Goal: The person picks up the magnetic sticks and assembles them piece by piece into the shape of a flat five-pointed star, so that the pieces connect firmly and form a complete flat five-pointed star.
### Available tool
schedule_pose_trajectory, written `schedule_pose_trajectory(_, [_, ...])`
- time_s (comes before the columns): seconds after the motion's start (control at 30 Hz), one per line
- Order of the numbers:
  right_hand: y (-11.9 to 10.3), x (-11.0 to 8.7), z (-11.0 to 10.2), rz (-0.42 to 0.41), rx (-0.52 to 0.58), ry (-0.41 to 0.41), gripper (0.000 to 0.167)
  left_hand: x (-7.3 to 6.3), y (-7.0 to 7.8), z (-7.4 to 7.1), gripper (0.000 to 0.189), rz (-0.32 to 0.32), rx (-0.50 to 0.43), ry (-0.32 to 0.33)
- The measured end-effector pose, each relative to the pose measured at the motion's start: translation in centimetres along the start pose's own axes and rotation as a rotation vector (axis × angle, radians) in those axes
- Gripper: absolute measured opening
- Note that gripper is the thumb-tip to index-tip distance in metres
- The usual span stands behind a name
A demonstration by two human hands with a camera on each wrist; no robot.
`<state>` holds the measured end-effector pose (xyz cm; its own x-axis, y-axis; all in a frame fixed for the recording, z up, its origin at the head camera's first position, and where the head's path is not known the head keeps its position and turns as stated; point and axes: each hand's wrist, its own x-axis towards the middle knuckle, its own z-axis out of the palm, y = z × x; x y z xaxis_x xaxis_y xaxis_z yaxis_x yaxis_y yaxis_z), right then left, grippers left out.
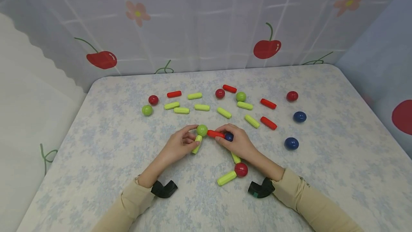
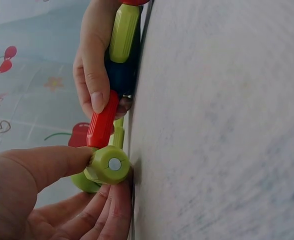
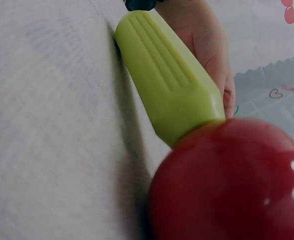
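My left hand (image 1: 178,146) pinches a yellow-green rod (image 1: 196,145) between thumb and fingers, with a fingertip at the green ball (image 1: 202,130) on its far end. A pale round disc (image 2: 114,164) shows in the rod's near end in the left wrist view. The right hand (image 1: 237,141) grips a red rod (image 1: 215,134), whose left tip meets the green ball and whose right end joins a blue ball (image 1: 229,136). From the blue ball a second yellow-green rod (image 3: 169,75) runs to a red ball (image 1: 241,169). Another yellow-green rod (image 1: 226,178) sticks out left from that red ball.
Loose yellow-green rods (image 1: 201,107), red rods (image 1: 268,123), a green ball (image 1: 147,110) and a red ball (image 1: 153,100) lie among others beyond the hands. Blue balls (image 1: 291,143) and a red ball (image 1: 292,96) sit at the right. A patterned curtain (image 1: 199,24) hangs behind the table.
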<state>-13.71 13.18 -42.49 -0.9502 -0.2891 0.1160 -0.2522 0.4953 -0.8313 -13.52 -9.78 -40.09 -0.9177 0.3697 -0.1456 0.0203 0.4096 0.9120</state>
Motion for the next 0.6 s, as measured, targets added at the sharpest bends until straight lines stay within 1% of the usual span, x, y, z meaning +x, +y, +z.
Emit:
schedule_pose_trajectory(0.07, [0.0,0.1,0.0,-0.014,-0.012,-0.013,0.024,0.0,0.0,0.0,0.052,0.004,0.005,0.001])
schedule_pose_trajectory(0.17, [0.0,0.3,0.0,-0.061,-0.027,-0.054,0.031,0.0,0.0,0.0,0.051,0.03,0.019,-0.004])
schedule_pose_trajectory(0.3, [-0.1,0.8,-0.2,-0.115,-0.028,-0.132,0.04,0.1,-0.2,0.1,0.049,0.113,0.054,-0.027])
schedule_pose_trajectory(0.43, [-0.4,1.3,-0.6,-0.121,-0.029,-0.185,0.047,0.3,-0.4,0.2,0.049,0.201,0.088,-0.04])
schedule_pose_trajectory(0.5, [-0.5,1.5,-0.7,-0.129,-0.023,-0.2,0.048,0.5,-0.5,0.3,0.05,0.232,0.099,-0.036])
schedule_pose_trajectory(0.6, [-0.6,1.5,-0.7,-0.131,-0.005,-0.208,0.048,0.6,-0.5,0.3,0.051,0.256,0.113,-0.024])
